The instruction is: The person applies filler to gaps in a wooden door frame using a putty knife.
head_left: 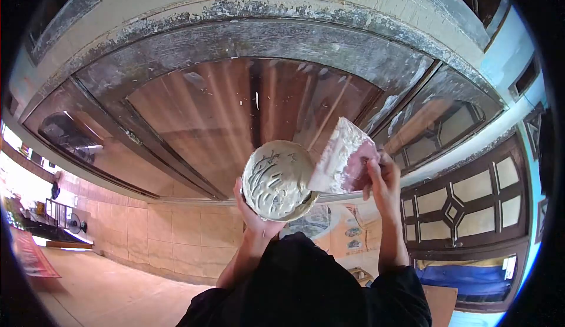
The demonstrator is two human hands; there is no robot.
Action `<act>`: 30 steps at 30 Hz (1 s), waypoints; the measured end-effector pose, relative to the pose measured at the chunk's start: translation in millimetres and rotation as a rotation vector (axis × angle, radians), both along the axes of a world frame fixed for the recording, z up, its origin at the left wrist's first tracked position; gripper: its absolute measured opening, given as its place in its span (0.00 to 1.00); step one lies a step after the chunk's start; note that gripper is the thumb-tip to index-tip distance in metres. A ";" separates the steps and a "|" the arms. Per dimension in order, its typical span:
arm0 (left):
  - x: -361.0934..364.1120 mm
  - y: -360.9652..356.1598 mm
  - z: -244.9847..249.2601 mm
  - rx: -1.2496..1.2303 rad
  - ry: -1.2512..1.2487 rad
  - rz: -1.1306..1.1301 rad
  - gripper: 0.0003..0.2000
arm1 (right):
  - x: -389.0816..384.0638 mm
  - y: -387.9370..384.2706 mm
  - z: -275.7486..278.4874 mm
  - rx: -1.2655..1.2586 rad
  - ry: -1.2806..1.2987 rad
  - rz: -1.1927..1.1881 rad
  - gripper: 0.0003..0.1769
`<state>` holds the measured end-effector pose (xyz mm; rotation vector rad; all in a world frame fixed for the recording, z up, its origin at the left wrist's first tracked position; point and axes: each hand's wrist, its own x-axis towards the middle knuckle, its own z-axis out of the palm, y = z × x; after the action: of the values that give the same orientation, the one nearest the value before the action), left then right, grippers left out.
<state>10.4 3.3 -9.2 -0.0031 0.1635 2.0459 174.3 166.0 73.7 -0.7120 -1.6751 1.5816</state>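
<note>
Surface before you: brown panels (pixel 194 121) in a worn, paint-flaked frame (pixel 265 39). Room: pale floor (pixel 106 297), standing fan (pixel 75 224) at left, paned door (pixel 462 206) at right. Your left hand (pixel 253 218): palm up, curled around the near left side of a bowl (pixel 282 144) of pale paste (pixel 276 186). Your right hand (pixel 384 180): fingers closed on a paste-coated pink spreader (pixel 356 163), tilted at the bowl's right rim; contact unclear. White label (pixel 509 267), lower right: too small to read.

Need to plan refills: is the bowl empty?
Not empty: pale paste lies inside the bowl in the left hand; how deep, I cannot tell.
</note>
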 end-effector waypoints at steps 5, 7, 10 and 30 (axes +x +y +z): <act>2.4 -0.3 -2.7 0.026 -0.017 0.041 0.35 | -11.9 -8.6 -14.3 -0.022 -0.001 0.107 0.07; 2.7 1.1 -3.8 -0.008 -0.022 0.070 0.35 | -11.4 -14.1 -11.7 0.065 -0.101 0.061 0.07; 1.7 0.9 -3.7 -0.029 -0.025 0.070 0.35 | -6.1 -16.9 -15.1 0.105 -0.104 0.030 0.08; 6.9 10.8 -6.1 -0.055 0.034 0.034 0.35 | -22.2 -26.4 -14.1 -0.013 -0.234 0.236 0.14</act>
<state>17.3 14.1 -15.3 -0.0049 0.2424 2.0754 152.1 139.6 59.6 -0.7515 -1.9823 1.7253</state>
